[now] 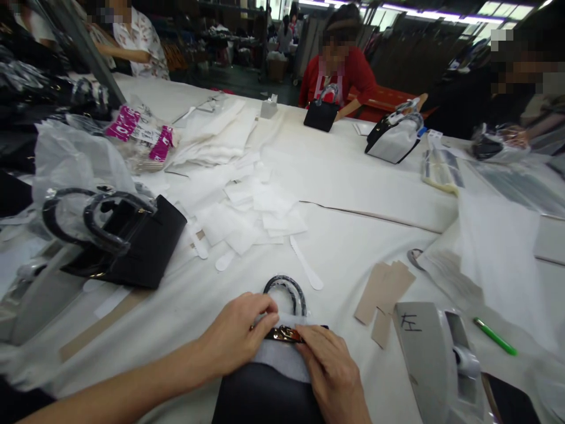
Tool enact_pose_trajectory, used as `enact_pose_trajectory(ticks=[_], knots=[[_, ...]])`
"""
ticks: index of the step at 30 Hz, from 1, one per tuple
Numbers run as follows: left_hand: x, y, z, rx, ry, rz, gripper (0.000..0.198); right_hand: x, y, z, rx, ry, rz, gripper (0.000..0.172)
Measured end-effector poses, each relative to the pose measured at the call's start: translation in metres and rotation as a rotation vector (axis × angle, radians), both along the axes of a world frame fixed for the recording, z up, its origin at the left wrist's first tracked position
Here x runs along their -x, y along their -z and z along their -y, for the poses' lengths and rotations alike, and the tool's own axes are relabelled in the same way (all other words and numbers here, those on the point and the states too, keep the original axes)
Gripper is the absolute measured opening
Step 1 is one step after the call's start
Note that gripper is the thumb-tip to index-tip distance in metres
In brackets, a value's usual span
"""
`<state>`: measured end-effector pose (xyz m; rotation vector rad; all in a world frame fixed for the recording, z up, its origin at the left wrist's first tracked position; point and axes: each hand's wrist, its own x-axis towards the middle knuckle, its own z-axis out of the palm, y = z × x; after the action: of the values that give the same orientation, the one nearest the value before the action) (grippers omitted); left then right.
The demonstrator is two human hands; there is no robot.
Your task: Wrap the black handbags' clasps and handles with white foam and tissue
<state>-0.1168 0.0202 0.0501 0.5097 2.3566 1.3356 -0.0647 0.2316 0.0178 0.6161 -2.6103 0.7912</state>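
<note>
A small black handbag (265, 391) lies at the near edge of the white table (353, 247), its wrapped handle (286, 291) pointing away from me. A pale sheet (282, 356) covers its front flap, and a gold clasp (285, 334) shows above it. My left hand (241, 335) pinches the sheet at the clasp's left side. My right hand (331, 371) presses its fingers on the sheet at the clasp's right side.
A larger black handbag (132, 241) with plastic-wrapped handles lies at left. White paper pieces (251, 212) are spread mid-table, brown card strips (382, 291) at right. A grey tape dispenser (435, 359) and green pen (494, 337) sit near right. Other people work on bags across the table.
</note>
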Motion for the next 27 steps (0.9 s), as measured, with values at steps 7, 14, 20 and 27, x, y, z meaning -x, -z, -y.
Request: enact_pose_trajectory(ticks=[7, 14, 20, 27], knots=[[-0.056, 0.016, 0.004, 0.170, 0.170, -0.491, 0.042, 0.000, -0.002, 0.000, 0.139, 0.050, 0.133, 0.019], [-0.049, 0.014, -0.001, 0.233, 0.189, -0.541, 0.040, 0.005, -0.004, 0.003, 0.113, -0.061, 0.132, 0.021], [-0.049, 0.020, 0.000, 0.159, 0.141, -0.583, 0.031, 0.011, -0.006, 0.007, -0.011, -0.155, 0.087, 0.028], [-0.057, 0.029, 0.001, 0.115, -0.012, -0.793, 0.028, 0.001, -0.008, 0.004, -0.116, -0.183, 0.023, 0.031]])
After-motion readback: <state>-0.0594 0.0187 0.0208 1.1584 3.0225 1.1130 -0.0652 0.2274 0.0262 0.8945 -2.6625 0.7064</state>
